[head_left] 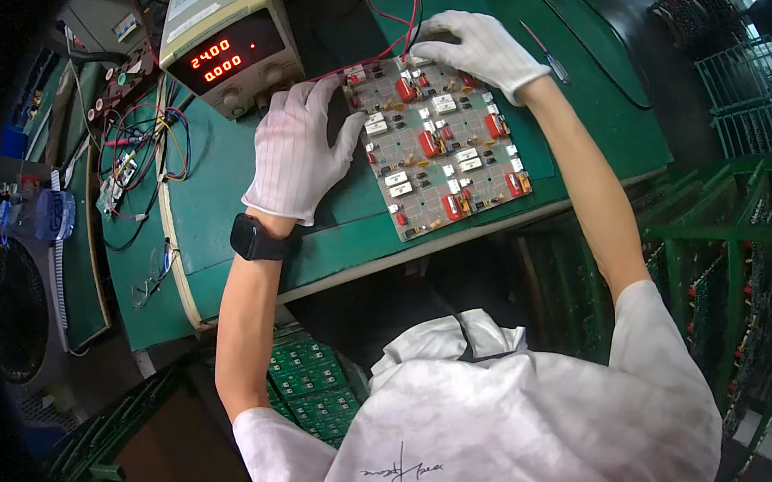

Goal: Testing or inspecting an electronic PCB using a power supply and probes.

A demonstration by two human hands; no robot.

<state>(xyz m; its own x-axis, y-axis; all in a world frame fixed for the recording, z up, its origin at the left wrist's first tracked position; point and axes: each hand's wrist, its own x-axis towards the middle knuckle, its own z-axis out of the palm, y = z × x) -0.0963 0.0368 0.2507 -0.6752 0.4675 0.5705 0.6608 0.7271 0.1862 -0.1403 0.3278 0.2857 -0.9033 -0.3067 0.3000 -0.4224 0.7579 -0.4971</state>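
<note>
A rectangular panel of circuit boards [414, 150] lies on the green bench mat, fitted with red, white and black components. My left hand [298, 143], in a white striped glove, rests by its upper left edge. That hand's fingers stretch toward the power supply and its thumb stands apart, near the panel. At the panel's top edge is my gloved right hand [470, 52], fingers bent and thumb drawn in. Red and black wires [410, 25] run down beside its fingertips. Whatever the right fingertips pinch is too small to make out.
A bench power supply [233, 51] with a lit red display stands behind my left hand. Tangled wires [154, 147] lie at the left. A screwdriver [555, 65] lies to the right. Green racks [732, 263] holding boards stand right of the bench; more green boards [312, 387] sit below it.
</note>
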